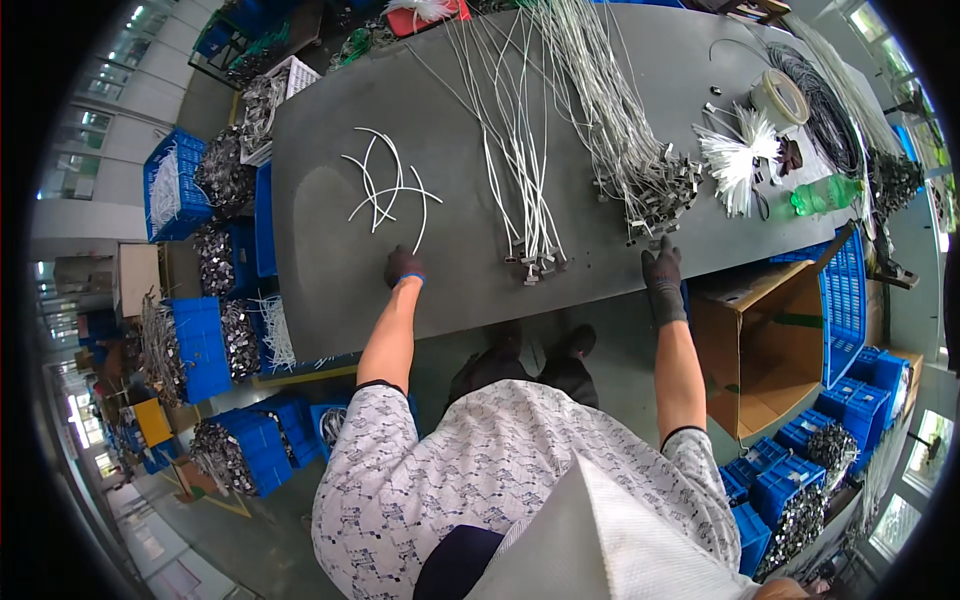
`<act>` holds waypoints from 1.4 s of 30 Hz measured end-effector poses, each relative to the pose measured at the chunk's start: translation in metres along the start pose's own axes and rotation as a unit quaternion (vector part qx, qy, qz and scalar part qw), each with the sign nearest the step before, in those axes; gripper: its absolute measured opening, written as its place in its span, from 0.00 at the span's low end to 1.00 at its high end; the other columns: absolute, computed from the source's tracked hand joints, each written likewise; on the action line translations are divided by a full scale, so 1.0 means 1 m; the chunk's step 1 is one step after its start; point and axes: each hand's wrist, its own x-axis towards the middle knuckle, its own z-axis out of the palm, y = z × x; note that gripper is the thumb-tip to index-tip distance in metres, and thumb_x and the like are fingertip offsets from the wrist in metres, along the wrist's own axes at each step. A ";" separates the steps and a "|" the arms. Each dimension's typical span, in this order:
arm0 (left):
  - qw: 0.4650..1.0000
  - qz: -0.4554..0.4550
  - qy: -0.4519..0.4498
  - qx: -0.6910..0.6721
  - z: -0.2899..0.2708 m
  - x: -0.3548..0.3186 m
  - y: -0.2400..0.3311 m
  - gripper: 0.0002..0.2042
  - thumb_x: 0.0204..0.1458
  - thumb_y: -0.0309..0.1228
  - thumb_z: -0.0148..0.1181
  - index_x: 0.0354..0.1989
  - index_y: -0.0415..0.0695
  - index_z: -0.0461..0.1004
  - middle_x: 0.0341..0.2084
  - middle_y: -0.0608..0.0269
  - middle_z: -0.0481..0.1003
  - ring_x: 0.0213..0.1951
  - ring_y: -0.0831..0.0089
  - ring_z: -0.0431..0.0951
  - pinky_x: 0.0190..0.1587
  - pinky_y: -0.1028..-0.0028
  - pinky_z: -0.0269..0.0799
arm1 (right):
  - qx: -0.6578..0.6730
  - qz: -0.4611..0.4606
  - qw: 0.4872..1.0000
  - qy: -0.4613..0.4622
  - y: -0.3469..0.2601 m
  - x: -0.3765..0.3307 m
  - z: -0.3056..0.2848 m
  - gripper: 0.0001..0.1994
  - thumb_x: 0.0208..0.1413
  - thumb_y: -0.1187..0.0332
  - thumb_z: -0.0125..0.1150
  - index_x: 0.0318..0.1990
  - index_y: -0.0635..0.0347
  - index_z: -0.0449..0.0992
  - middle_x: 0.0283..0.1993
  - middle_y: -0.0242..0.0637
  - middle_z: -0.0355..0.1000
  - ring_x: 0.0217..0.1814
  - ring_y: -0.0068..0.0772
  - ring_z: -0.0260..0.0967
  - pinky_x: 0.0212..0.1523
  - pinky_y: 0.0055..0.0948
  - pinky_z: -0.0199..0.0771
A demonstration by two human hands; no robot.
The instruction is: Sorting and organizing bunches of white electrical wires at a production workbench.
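My left hand (404,267), in a dark glove, is curled at the near end of several loose white curved tubes (385,190) on the grey table. Its fingers are partly hidden, and whatever they hold cannot be made out. My right hand (663,280), also gloved, reaches over the table's near edge with thumb and finger apart. Its fingertips are at the near ends of a thick bundle of pale wires with metal end pieces (665,190). Between my hands lies a thinner bundle of white cables (520,190), its metal ends towards me.
White ties (740,155), a tape roll (780,98), a green plastic bottle (826,195) and a black cable coil (815,95) occupy the table's right. An open cardboard box (760,350) stands below its right edge. Blue crates (200,345) of metal parts line the left.
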 end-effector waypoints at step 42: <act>0.567 -0.147 -0.484 -0.651 0.123 -0.402 0.276 0.03 0.57 0.29 0.58 0.35 0.47 0.70 0.26 0.60 0.77 0.28 0.64 0.81 0.28 0.61 0.79 | 0.017 0.069 0.967 -0.245 0.280 -0.387 -0.092 0.14 0.54 0.67 0.53 0.48 0.56 0.75 0.40 0.52 0.76 0.45 0.56 0.74 0.44 0.50 0.73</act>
